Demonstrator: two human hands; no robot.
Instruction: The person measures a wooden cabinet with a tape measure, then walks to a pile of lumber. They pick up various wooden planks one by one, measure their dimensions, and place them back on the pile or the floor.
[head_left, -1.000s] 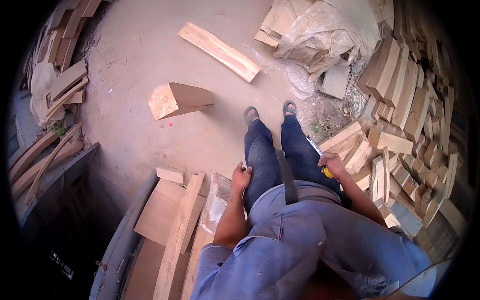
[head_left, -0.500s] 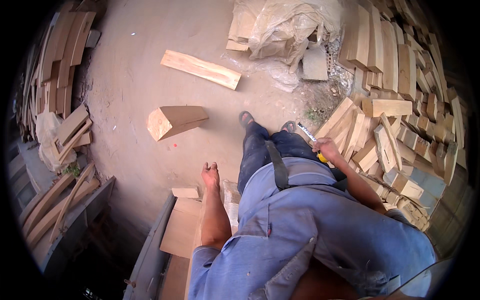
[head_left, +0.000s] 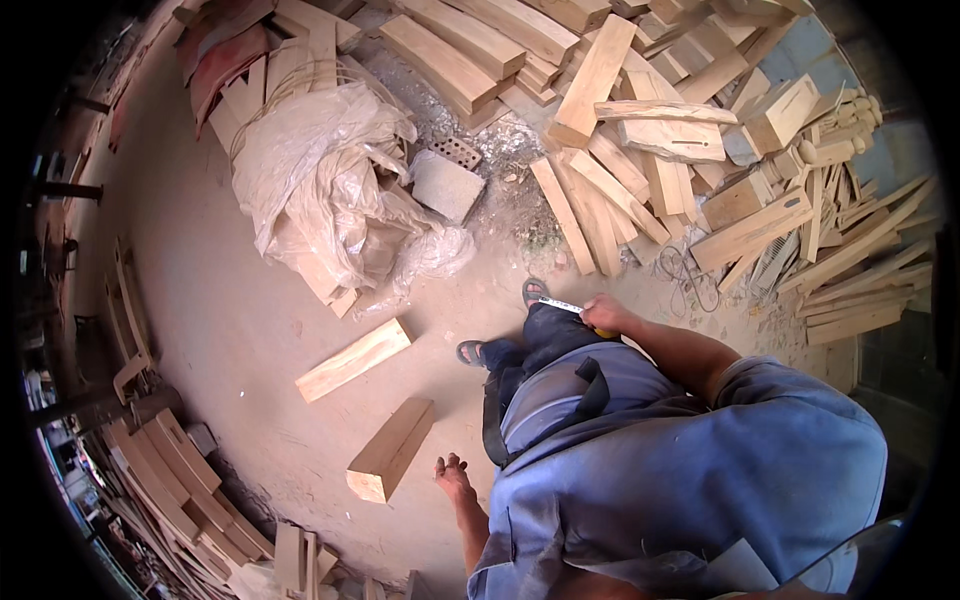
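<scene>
Over on the far left, long wood pieces [head_left: 165, 478] lie stacked along the edge of the floor [head_left: 255, 370]. Further in, a crumpled plastic sheet [head_left: 315, 180] covers part of a heap of boards, filling much of the space ahead of the person. Below it a short plank [head_left: 355, 360] lies flat on the floor, and just beside that is a thick wooden block [head_left: 395, 450], one pale end facing us.

The left hand [head_left: 455, 478] hangs near the block without touching it, fingers spread and a little curled, nothing in it that I can see. A pale slab [head_left: 448, 186] rests by the plastic; two sandals [head_left: 472, 352] are planted nearer the person.

The right hand [head_left: 608, 315] is wrapped around a yellow tape measure [head_left: 604, 332], mostly hidden by the fingers. Its white strip [head_left: 560, 304] is drawn out a short way, so that much is done; it isn't laid along any wood, and both plank and block lie apart from it.

To the right, a jumbled wood pile [head_left: 650, 150] hems in the feet, with tangled wire [head_left: 690, 280] and thin sticks [head_left: 865, 280] beyond.
</scene>
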